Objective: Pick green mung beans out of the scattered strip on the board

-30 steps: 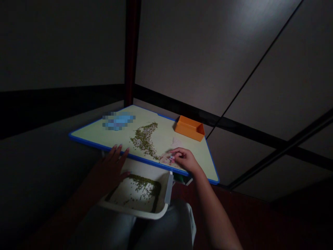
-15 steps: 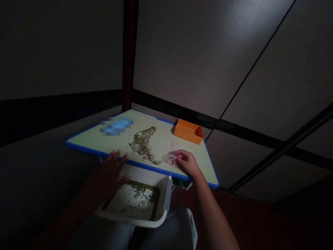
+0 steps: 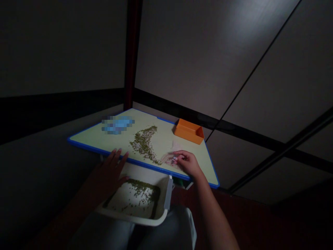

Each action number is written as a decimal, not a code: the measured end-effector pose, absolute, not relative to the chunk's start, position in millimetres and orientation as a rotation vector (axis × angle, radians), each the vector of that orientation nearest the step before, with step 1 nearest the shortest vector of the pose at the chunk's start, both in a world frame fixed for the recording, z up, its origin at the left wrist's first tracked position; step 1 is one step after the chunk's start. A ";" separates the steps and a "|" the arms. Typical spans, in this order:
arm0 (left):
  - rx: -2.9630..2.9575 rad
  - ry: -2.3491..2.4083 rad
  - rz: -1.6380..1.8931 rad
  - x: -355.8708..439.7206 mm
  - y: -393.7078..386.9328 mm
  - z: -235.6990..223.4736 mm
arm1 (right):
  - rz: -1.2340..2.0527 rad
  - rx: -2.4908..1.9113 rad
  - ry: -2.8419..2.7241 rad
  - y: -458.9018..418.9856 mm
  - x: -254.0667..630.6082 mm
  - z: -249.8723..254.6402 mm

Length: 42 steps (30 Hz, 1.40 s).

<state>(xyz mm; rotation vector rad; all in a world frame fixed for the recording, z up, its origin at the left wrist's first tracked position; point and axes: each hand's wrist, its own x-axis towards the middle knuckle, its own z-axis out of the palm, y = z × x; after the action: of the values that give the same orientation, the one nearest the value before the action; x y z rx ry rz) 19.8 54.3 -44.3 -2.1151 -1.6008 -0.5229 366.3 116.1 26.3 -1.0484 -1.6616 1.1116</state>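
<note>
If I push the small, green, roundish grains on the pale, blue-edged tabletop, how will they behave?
The small green grains would probably scatter rather than slide together, lying loose and separate. Some might drop off the blue-edged tabletop, since their trail runs close to its near edge.

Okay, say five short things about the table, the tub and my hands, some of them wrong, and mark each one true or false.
1. The orange box stands near the far edge of the table. True.
2. All the green grains are on the table. False: some lie in the white tub.
3. The right hand is over the tabletop. True.
4. The left hand is inside the orange box. False: its fingers are at the table's blue near edge.
5. The white tub is below the table's near edge. True.
</note>
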 end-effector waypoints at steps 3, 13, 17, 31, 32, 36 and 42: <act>-2.128 -1.618 -0.497 20.0 53.0 -42.2 | 1.123 -1.027 -1.697 114.7 368.7 26.5; -2.157 -1.594 -0.558 18.4 53.0 -43.2 | 1.188 -0.991 -1.784 113.3 368.0 22.8; -2.154 -1.614 -0.542 20.7 51.2 -41.8 | 1.148 -1.041 -1.778 112.4 366.8 23.9; -2.142 -1.627 -0.515 20.5 50.7 -40.2 | 1.014 -1.133 -1.684 107.7 369.3 28.8; -2.139 -1.624 -0.520 20.4 50.6 -40.4 | 0.994 -1.136 -1.673 107.8 368.8 29.0; -2.141 -1.618 -0.522 21.1 50.5 -39.6 | 0.958 -1.146 -1.644 108.3 367.0 28.4; -2.108 -1.616 -0.532 22.6 49.7 -38.8 | 0.998 -1.091 -1.618 106.7 367.8 28.0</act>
<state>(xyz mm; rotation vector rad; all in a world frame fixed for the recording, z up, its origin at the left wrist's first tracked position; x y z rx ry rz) 22.6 49.7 -38.8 -2.1080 -1.6162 -0.5321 367.8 106.7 28.0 -1.0913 -1.6178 0.9984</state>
